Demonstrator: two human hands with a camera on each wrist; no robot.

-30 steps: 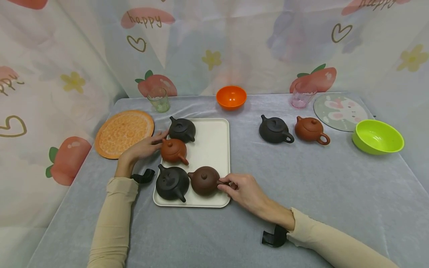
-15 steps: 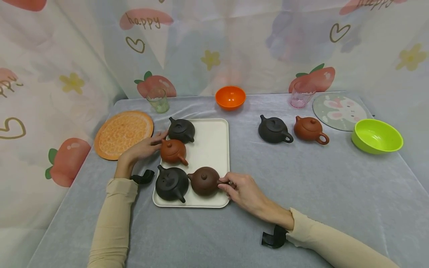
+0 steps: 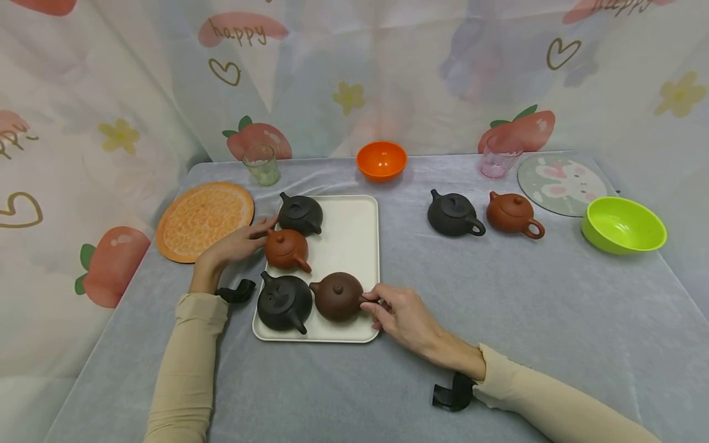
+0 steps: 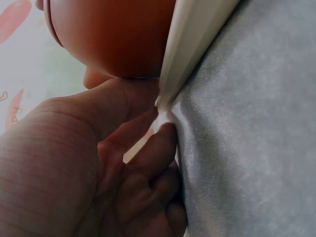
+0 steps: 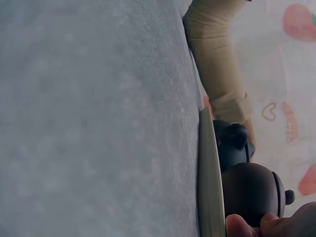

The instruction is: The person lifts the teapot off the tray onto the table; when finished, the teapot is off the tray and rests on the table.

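Observation:
In the head view, my right hand [image 3: 407, 320] pinches the handle of a dark brown teapot [image 3: 338, 296] at the near right of a cream tray [image 3: 354, 237]. Its spout points at a larger black teapot [image 3: 284, 303] beside it. My left hand [image 3: 235, 243] holds the tray's left rim, next to a reddish-brown teapot [image 3: 285, 249]. Behind that one sits a smaller black teapot [image 3: 300, 215]. The left wrist view has the thumb against the tray wall [image 4: 185, 54], under the reddish-brown teapot's belly; some fingertips there are hidden.
To the right stand another black teapot [image 3: 454, 214] and another reddish-brown teapot [image 3: 514, 215], near a green bowl [image 3: 624, 226] and a rabbit mat [image 3: 565, 186]. At the back are an orange bowl [image 3: 382, 162], a green glass [image 3: 263, 165] and a pink glass [image 3: 500, 159]. A round orange mat [image 3: 204, 221] lies left.
The dark brown teapot has shifted very slightly away from the tray's near edge, with my right hand still on its handle. My left hand has stayed in place.

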